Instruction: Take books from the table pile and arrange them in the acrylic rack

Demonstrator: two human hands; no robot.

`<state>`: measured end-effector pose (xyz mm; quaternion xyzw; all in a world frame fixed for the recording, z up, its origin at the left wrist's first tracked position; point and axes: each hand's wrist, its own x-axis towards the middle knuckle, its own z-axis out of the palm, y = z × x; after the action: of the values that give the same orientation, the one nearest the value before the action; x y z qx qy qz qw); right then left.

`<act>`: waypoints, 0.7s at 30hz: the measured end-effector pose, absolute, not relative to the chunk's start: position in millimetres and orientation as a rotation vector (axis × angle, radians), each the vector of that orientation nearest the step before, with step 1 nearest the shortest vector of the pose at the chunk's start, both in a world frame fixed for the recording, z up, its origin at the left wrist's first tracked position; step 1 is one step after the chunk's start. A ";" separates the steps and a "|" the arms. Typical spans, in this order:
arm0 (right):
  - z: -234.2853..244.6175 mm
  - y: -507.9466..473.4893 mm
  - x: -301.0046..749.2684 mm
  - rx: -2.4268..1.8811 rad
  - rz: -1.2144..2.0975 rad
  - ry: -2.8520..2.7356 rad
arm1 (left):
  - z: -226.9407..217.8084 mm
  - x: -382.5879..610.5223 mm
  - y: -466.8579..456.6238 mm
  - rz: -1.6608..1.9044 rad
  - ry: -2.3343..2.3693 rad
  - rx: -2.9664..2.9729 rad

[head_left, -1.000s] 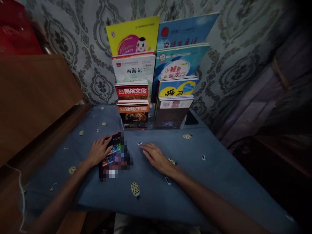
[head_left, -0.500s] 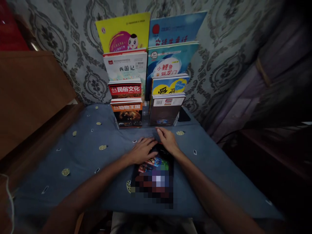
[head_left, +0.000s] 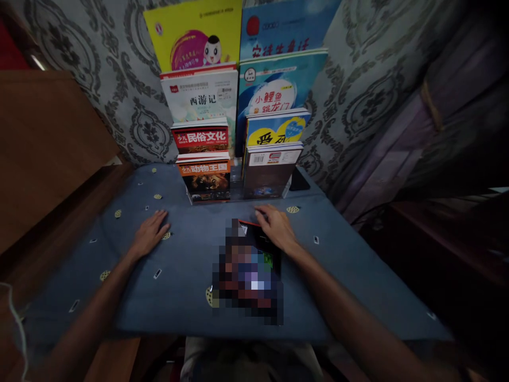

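Observation:
A dark book (head_left: pixel 265 237) with colourful pictures on its cover lies on the blue patterned cloth (head_left: pixel 183 297) in front of me. Much of the cover is pixelated. My right hand (head_left: pixel 277 228) rests at the book's upper right corner, its fingers loosely stretched out and not closed round it. Whether its underside presses on the book is hidden. Off to the left, my left hand (head_left: pixel 150 233) lies flat on the cloth, apart from the book and holding nothing.
Behind the book, a clear stand (head_left: pixel 237 185) holds children's books in two stepped columns, among them an orange-topped lion book (head_left: pixel 204 178) and a grey-brown one (head_left: pixel 270 172). A flat black object (head_left: pixel 299 180) lies right of the stand. A wooden panel (head_left: pixel 51 148) borders the left.
My left hand has moved off the book to the left and now lies on the cloth. The right hand stays by the book's upper corner. The view has tilted down slightly.

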<state>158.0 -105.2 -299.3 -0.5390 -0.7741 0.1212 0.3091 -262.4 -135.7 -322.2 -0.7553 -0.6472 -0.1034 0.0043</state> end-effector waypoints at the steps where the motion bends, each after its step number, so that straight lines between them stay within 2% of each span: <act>1: -297.7 -112.0 163.9 -1.463 0.294 -2.054 | -320.6 -268.6 -138.0 -0.297 -2.054 -2.333; 4: -297.5 -139.6 181.6 -1.596 0.263 -2.087 | -313.5 -267.2 -142.8 -0.258 -2.081 -2.229; 7: -300.4 -168.2 190.9 -1.659 0.315 -2.129 | -307.3 -232.3 -151.6 -0.374 -1.995 -2.220; 10: -300.6 -183.7 186.8 -1.630 0.363 -2.150 | -307.8 -175.0 -167.8 -0.518 -1.774 -2.575; 14: -300.4 -176.8 167.6 -1.544 0.400 -2.177 | -320.1 -116.5 -183.2 -0.519 -1.526 -2.833; 21: -306.6 -137.1 139.3 -1.391 0.358 -2.206 | -324.2 -119.4 -163.9 -0.532 -1.662 -2.605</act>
<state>139.3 -137.1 -306.6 -0.5114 -0.8109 0.1317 0.2521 -119.4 -163.9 -324.2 -0.8308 -0.5301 -0.1696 0.0033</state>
